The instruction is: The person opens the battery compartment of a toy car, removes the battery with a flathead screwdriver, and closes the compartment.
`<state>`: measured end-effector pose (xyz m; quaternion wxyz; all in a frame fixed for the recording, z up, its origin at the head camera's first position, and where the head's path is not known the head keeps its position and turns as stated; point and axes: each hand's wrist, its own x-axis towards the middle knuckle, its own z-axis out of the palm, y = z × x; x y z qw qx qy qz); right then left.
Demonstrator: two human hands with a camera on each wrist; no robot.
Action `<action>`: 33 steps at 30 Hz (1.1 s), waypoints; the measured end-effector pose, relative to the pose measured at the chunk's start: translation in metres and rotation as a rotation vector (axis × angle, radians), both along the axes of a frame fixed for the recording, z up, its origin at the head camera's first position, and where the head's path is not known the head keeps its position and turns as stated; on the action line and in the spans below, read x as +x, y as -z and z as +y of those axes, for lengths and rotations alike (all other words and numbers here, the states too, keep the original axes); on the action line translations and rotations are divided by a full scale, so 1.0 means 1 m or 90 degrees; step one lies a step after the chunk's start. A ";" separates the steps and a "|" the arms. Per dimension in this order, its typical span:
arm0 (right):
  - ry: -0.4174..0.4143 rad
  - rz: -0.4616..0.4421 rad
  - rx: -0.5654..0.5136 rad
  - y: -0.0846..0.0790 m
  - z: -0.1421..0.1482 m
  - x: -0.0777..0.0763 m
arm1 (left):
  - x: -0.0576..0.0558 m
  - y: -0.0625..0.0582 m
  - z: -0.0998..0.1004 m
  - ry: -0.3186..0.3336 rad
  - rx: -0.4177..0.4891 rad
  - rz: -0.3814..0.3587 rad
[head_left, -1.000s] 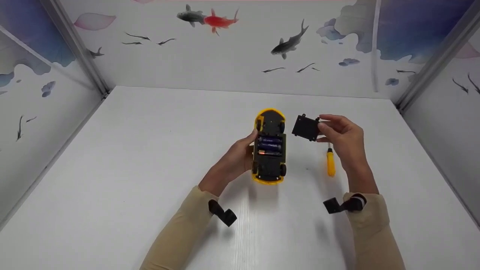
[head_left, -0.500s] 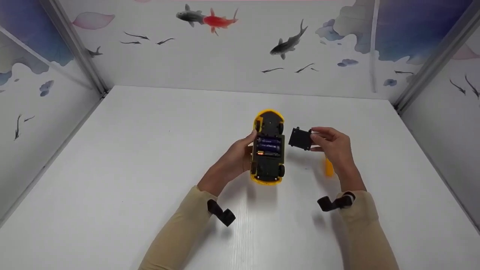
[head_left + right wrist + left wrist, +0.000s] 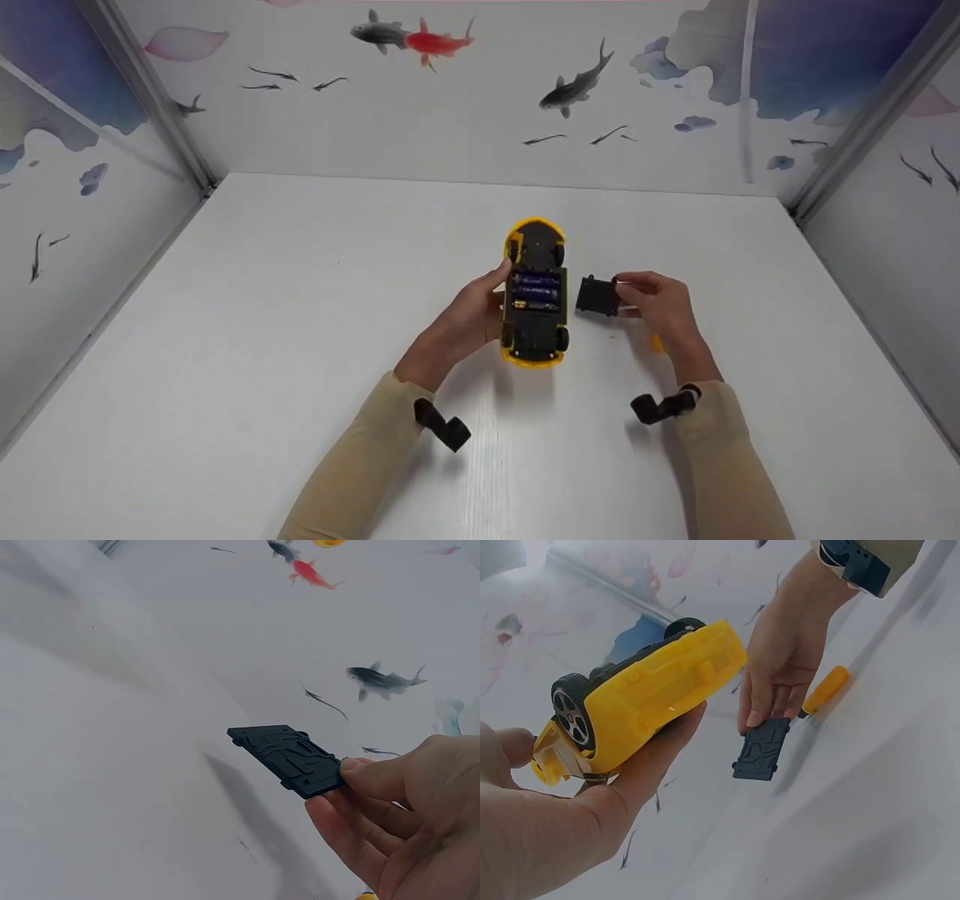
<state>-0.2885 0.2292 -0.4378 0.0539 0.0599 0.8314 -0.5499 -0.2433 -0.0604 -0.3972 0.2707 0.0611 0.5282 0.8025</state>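
A yellow toy car (image 3: 536, 330) is held upside down above the table, its black underside facing up. My left hand (image 3: 465, 319) grips it along its left side, the thumb near a front wheel. In the open compartment mid-chassis lie several batteries (image 3: 536, 292), mostly dark blue. My right hand (image 3: 664, 307) pinches a thin black battery cover (image 3: 598, 296) by its right edge, just right of the car and apart from it. Tabs and raised lines show on the cover (image 3: 289, 760) in the right wrist view. The left wrist view shows the car (image 3: 667, 694) from its side.
A screwdriver with a yellow handle (image 3: 826, 690) lies on the white table (image 3: 300, 315), mostly hidden by my right hand in the head view. Panels printed with fish (image 3: 577, 86) wall the back and sides.
My right hand has come left and toward me with the battery cover, lower over the table, and now hides most of the screwdriver. The left hand and car have hardly moved.
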 end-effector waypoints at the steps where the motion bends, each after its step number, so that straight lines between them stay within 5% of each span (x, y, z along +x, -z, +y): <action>1: -0.002 -0.002 0.001 0.000 0.000 0.000 | 0.000 0.000 0.000 0.001 0.003 0.002; 33: -0.004 -0.080 0.069 0.001 -0.008 0.005 | 0.001 0.002 0.003 -0.008 0.017 -0.012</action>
